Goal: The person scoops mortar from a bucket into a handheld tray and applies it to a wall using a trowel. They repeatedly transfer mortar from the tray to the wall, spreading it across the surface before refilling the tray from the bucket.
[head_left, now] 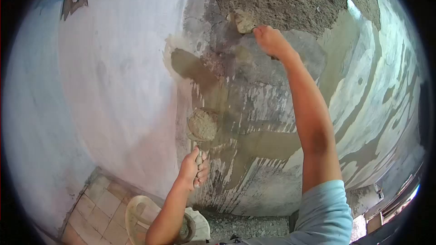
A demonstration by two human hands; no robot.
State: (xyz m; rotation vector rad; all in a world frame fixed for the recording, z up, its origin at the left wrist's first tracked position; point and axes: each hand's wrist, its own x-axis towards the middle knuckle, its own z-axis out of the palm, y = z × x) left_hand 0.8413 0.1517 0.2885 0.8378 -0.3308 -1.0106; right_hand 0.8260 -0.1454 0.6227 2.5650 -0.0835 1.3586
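My left hand [193,170] is wrapped round the handle of a trowel [199,159], whose blade carries a round heap of wet mortar [203,125]. It is held low in front of the wall. Higher up, my right hand [271,41] grips a second trowel [244,22], its blade smeared with mortar and right at the lower left edge of a rough mortar patch [281,0] on the wall. Bare grey render [286,59] lies under that patch, with a dark wet smear [193,68] to its left.
A pale painted wall [118,63] runs along the left. At the bottom left, a white plastic chair [131,213] and a round container [188,227] stand by the tiled floor [97,206]. Rubble [254,227] lies along the wall's foot. Wet streaks [363,145] mark the right side.
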